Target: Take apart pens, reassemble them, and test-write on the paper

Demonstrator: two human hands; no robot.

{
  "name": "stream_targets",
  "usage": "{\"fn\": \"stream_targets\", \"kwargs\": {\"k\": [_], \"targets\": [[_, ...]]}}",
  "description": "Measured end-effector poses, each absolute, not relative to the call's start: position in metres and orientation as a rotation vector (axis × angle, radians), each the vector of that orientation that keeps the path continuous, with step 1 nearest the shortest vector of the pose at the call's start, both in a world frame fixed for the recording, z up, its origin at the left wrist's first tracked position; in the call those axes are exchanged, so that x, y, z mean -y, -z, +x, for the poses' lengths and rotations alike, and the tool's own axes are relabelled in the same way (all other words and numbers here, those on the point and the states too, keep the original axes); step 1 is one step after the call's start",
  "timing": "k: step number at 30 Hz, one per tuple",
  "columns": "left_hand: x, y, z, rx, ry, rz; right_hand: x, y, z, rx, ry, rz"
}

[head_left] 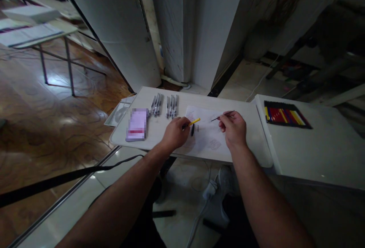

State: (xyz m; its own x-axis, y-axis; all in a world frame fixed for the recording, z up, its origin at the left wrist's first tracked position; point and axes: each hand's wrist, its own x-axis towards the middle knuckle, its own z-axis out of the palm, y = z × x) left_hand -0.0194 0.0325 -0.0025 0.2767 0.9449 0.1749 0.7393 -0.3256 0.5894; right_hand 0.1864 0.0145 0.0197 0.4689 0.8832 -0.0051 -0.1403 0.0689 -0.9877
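Over the middle of the white desk, just above a scribbled sheet of paper, our left hand pinches a yellow pen, its long axis slanting toward the far right corner, while our right hand pinches a thin dark rod whose tip points toward the left edge. By our left hand a short black piece lies on the sheet, and two bunches of clear pens rest toward the far left corner. Beyond the right edge we see a table with coloured pens, and past the far edge a pale column
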Motion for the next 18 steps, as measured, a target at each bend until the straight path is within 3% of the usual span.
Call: {"fn": "stream_targets", "kwargs": {"k": [18], "targets": [[-0.0304, -0.0019, -0.0176, -1.426, -0.735, 2.157, -0.0129, -0.0202, 0.1824, 0.815, -0.921, -1.262]]}}
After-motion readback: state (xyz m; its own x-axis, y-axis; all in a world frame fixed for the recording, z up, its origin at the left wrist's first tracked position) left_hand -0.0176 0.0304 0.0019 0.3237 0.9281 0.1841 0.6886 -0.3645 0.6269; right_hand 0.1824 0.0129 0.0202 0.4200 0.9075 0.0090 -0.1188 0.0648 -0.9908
